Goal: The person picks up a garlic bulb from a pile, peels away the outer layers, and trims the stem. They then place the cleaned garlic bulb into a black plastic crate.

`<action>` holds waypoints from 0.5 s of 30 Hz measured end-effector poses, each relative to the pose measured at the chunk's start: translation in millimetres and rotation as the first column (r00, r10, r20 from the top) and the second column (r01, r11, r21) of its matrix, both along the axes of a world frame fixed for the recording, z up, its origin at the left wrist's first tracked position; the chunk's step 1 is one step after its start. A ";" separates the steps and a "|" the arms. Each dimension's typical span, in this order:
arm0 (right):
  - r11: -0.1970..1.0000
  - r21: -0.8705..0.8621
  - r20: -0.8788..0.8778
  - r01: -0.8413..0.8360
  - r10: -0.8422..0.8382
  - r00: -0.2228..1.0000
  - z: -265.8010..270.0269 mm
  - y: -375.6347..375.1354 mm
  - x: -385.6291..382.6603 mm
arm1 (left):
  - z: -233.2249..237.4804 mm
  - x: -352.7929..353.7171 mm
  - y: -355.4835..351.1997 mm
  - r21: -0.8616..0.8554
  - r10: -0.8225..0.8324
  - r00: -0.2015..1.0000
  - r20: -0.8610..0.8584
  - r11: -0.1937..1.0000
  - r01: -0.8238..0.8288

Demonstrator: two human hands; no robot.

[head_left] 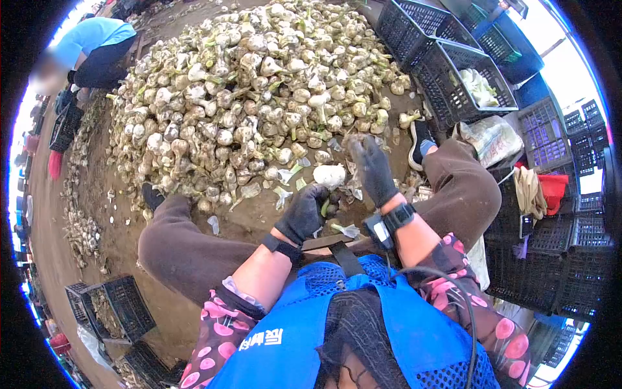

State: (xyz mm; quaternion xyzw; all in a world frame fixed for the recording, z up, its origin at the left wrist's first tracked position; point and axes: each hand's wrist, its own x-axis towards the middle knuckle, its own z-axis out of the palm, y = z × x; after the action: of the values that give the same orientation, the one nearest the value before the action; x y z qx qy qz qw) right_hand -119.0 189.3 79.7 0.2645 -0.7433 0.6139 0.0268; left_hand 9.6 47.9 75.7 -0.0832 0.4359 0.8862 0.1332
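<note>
A: Starting with the head view. State of the left hand [303, 212]?

B: Black-gloved, curled narrow, closed on a short green stalk [324, 207] poking out past the fingers. Strapped at the wrist.

A: And the right hand [374, 170]?

B: Black-gloved too, back turned up, fingers stretched long and close together, gripping nothing. Pointed toward the near edge of the garlic pile [259, 84]. Just below it, a black wrist device [389, 223] with a cable toward the sleeve.

A: Anything between the two?

B: One large white bulb [329, 175], just above the left hand and just beside the right fingers, at the foot of the pile. Touching either glove? Cannot tell.

A: Around that?

B: Pale peel scraps [283, 194] strewn over the bare earth ground [116, 217], between knees in brown trousers [188, 253].

A: Farther out?

B: Black crates [447, 84] along the right edge of the pile, one with pale green husks inside; a blue crate [518, 58] behind them. More dark crates stacked at the right, with a red cloth [554, 188] draped there. Low on the left, two more black bins [110, 305] on the ground. At the far left edge of the pile, a person in a blue top [97, 39], bent toward the garlic, well apart from both hands.
</note>
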 end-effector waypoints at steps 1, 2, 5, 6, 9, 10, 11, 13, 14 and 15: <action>1.000 0.003 0.000 -0.007 0.007 1.000 12.4 -3.4 11.0 | 1.0 0.9 1.8 -0.339 -0.017 0.987 -0.160 0.940 -0.039; 0.976 0.214 -0.142 -0.045 0.077 0.987 30.0 -6.7 23.8 | 0.2 0.3 3.9 -0.336 -0.014 0.987 -0.159 0.941 -0.041; 0.914 0.396 -0.387 0.091 0.076 0.919 20.2 -19.2 31.1 | 18.9 -0.3 6.2 -0.427 -0.084 0.915 -0.394 0.899 -0.100; 0.870 0.491 -0.235 0.050 0.076 0.969 27.7 -21.8 30.1 | 41.0 1.1 0.7 -0.585 -0.224 0.933 -0.281 0.811 0.019; 0.820 0.573 -0.010 -0.010 0.019 1.000 34.8 -24.8 20.4 | 39.1 7.0 3.0 -0.572 -0.241 0.959 -0.147 0.812 0.116; 0.819 0.573 0.084 0.035 -0.101 0.991 27.0 -21.3 11.8 | 26.2 7.6 5.7 -0.404 -0.130 0.983 -0.133 0.912 0.067; 0.813 0.577 0.174 0.079 -0.216 0.961 32.3 -20.6 7.6 | 12.8 5.1 5.7 -0.404 -0.129 0.982 -0.138 0.912 0.063; 0.811 0.577 0.173 0.099 -0.240 0.955 42.2 -12.6 14.5 | -2.7 0.4 3.2 -0.035 0.000 1.000 0.014 0.999 0.000; 0.865 0.474 0.019 0.164 -0.196 0.980 43.8 -11.1 19.9 | -5.7 -0.3 2.0 -0.031 0.009 1.000 0.011 0.999 -0.009; 0.912 0.358 -0.140 0.201 -0.161 0.977 47.0 -9.6 26.3 | -9.1 -1.6 0.4 0.048 0.048 0.996 0.079 0.998 -0.052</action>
State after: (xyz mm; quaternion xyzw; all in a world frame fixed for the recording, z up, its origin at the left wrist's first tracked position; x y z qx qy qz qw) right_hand -92.7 179.6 126.8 0.2274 -0.8643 0.4426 0.0732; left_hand 8.0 48.3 66.6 -0.1251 0.4061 0.8958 0.1300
